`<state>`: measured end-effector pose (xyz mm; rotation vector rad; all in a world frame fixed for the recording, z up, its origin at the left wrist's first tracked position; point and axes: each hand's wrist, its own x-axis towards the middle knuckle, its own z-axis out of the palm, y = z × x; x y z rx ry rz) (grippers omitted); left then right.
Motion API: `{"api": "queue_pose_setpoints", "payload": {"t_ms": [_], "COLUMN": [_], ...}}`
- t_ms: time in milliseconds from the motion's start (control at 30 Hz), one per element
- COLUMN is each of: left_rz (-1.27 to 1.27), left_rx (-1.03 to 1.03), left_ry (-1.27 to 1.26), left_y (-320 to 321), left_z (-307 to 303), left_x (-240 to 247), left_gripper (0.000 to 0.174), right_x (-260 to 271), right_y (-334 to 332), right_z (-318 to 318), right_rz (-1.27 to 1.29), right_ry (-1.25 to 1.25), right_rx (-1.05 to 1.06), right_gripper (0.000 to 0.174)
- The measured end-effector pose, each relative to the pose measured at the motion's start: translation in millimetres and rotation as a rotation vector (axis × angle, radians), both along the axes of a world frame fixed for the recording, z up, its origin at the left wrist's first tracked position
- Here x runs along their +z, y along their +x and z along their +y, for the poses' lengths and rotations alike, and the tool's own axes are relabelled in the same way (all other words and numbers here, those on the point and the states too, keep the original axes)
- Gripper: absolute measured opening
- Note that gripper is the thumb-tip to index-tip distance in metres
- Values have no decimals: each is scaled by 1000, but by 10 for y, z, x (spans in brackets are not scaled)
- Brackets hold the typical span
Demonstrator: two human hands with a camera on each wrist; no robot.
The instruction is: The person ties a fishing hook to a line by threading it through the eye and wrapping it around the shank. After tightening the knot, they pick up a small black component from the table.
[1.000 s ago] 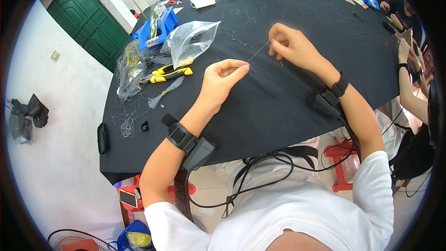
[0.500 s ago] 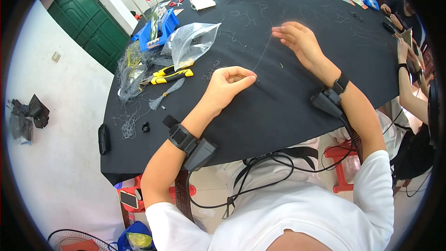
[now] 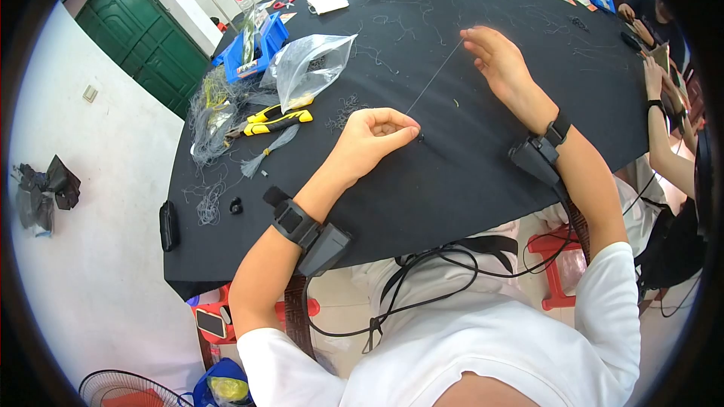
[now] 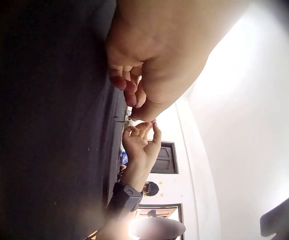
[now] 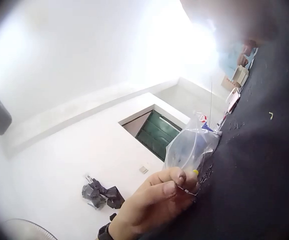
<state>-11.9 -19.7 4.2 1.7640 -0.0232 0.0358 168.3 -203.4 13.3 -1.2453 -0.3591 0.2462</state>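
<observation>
A thin line (image 3: 436, 83) stretches taut between the two hands above the black cloth. The left hand (image 3: 369, 143) pinches its lower end between thumb and index finger; in the right wrist view a small dark piece (image 5: 187, 191) shows at those fingertips of the left hand (image 5: 147, 205). Farther from the body, the right hand (image 3: 507, 68) pinches the upper end at its fingertips, the other fingers fairly straight. The left wrist view has the left hand (image 4: 157, 60) large, with the right hand (image 4: 142, 150) beyond it.
Left of the hands lie a clear plastic bag (image 3: 309, 68), yellow-black pliers (image 3: 279, 122), a tied line bundle (image 3: 270, 152) and tangled line (image 3: 207, 117). A blue bin (image 3: 256, 49) stands behind them. Other people sit at the table's far and right sides.
The right hand has moved away to the right, its fingers straighter than before, and the line between the hands is longer. The left hand has shifted slightly right and nearer the body.
</observation>
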Motion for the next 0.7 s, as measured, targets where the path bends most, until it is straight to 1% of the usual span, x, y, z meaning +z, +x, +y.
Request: {"api": "queue_pose_setpoints", "payload": {"t_ms": [100, 200, 267, 300, 367, 400, 500, 533, 567, 700], "left_rz": [-16, -16, -21, -74, -178, -222, -323, -343, -362, -443], "left_rx": [9, 15, 16, 32, 65, 95, 163, 169, 174, 236], "left_ry": [20, -2, -24, -23, -22, 31, 177, 216, 256, 233], "left_y": [-8, -5, 12, 18, 34, 45, 59, 59, 60, 69], "left_z": [-9, -9, 13, 23, 41, 52, 82, 83, 82, 48], "left_x": [17, 18, -23, -36, -59, -66, -77, -72, -66, -67], "left_gripper": [19, 19, 17, 16, 14, 13, 11, 10, 10, 9], "right_x": [-22, 15, 47, 51, 16, 10, 28, -37, -65, -85], "right_y": [72, 12, -66, -95, -110, -137, -328, -348, -382, -525], "right_z": [-4, 29, 37, 39, 56, 66, 110, 158, 176, 215], "right_rz": [70, 64, -25, -69, -177, -230, -323, -356, -342, -349], "right_ry": [69, 15, -51, -85, -149, -181, -256, -202, -172, -229], "right_rx": [-20, -79, -73, -70, -20, 5, 215, 273, 356, 502], "right_gripper": [23, 28, 31, 33, 31, 30, 26, 23, 20, 15]}}
